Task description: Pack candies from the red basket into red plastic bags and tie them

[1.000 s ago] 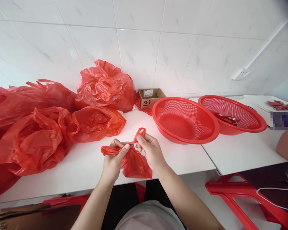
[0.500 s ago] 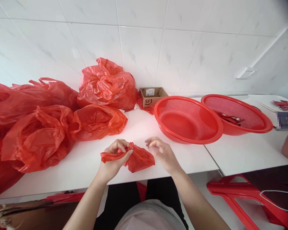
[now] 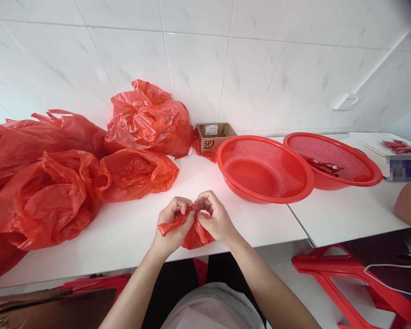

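Note:
A small red plastic bag (image 3: 195, 235) rests by the table's front edge, its top gathered and twisted. My left hand (image 3: 174, 224) is closed around the gathered neck, and a loose end of the bag sticks out over the palm to the left. My right hand (image 3: 215, 218) is closed on the same neck from the other side, thumb and fingertips pinching the plastic close to the left fingers. What the bag contains is hidden.
Large red plastic bags (image 3: 147, 121) crowd the left of the white table (image 3: 260, 224). A small cardboard box (image 3: 208, 144) stands by the wall. Two red colanders (image 3: 260, 183) sit to the right, the farther one holding dark red packets (image 3: 325, 167). Another person's arm (image 3: 409, 201) is at far right.
My right hand has moved left from beside the bag and taken hold of its neck. My left hand has shifted slightly right. The view has turned a little.

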Demonstrator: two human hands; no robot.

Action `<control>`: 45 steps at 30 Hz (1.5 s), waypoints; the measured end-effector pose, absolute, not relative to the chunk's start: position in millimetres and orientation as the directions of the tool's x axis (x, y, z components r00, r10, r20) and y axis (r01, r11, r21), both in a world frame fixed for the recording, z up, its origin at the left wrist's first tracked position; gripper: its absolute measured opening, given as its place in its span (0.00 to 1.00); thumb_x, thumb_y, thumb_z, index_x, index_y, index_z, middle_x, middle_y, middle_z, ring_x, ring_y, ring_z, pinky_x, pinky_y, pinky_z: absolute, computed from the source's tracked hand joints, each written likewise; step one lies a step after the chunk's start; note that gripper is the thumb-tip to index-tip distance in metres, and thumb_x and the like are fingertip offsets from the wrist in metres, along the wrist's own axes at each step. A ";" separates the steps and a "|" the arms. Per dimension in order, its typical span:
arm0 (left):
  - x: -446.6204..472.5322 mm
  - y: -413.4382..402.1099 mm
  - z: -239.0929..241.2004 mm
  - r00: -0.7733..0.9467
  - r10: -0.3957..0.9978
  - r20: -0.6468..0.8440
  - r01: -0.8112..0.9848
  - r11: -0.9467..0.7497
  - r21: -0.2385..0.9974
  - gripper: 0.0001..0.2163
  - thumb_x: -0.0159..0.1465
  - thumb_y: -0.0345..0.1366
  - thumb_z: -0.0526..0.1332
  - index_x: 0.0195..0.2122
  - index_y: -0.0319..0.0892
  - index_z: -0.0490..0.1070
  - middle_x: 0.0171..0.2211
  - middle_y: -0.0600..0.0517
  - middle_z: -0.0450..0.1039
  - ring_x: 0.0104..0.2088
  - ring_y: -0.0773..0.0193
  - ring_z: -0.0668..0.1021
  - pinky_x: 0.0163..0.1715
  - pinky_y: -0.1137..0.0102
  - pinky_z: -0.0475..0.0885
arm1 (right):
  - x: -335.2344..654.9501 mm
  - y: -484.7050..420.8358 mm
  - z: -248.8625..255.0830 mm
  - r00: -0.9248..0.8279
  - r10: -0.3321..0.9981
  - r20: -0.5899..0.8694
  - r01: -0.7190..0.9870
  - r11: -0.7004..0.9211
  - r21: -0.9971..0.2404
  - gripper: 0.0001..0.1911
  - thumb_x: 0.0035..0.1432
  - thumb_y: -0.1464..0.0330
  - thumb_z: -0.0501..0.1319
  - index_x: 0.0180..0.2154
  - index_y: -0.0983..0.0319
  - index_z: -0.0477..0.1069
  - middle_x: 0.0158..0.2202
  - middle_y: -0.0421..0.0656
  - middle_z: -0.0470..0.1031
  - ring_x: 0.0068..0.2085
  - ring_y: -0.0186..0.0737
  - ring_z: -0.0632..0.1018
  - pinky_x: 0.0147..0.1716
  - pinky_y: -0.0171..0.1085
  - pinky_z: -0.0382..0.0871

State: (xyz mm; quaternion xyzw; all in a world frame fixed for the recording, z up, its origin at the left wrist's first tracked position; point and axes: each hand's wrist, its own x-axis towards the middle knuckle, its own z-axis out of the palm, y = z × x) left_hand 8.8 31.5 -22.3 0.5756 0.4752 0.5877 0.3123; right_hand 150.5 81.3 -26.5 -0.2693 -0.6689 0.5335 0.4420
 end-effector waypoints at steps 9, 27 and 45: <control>-12.0 49.6 -26.3 -0.453 0.750 0.483 0.221 -0.430 0.875 0.08 0.60 0.31 0.64 0.33 0.45 0.63 0.37 0.51 0.75 0.40 0.63 0.79 0.41 0.67 0.73 | 141.1 49.2 -15.9 -0.545 0.766 0.343 -0.112 0.338 -0.934 0.12 0.55 0.75 0.58 0.41 0.58 0.65 0.35 0.39 0.72 0.37 0.35 0.75 0.41 0.36 0.71; -19.1 34.0 -28.1 -0.112 0.783 0.612 0.347 -0.546 0.762 0.11 0.60 0.25 0.64 0.41 0.48 0.71 0.38 0.49 0.80 0.38 0.57 0.81 0.38 0.62 0.75 | 152.6 101.0 -2.2 -0.728 0.685 -0.028 -0.075 -0.119 -0.990 0.16 0.44 0.62 0.73 0.34 0.63 0.74 0.31 0.38 0.74 0.32 0.32 0.74 0.38 0.36 0.69; -28.3 33.4 -23.7 0.021 0.829 0.559 0.468 -0.502 0.727 0.05 0.63 0.29 0.61 0.39 0.45 0.73 0.34 0.54 0.78 0.33 0.66 0.79 0.35 0.73 0.72 | 161.2 103.2 13.0 -0.779 0.625 -0.056 0.032 -0.049 -0.998 0.14 0.50 0.62 0.70 0.35 0.62 0.72 0.33 0.39 0.74 0.33 0.33 0.74 0.35 0.36 0.71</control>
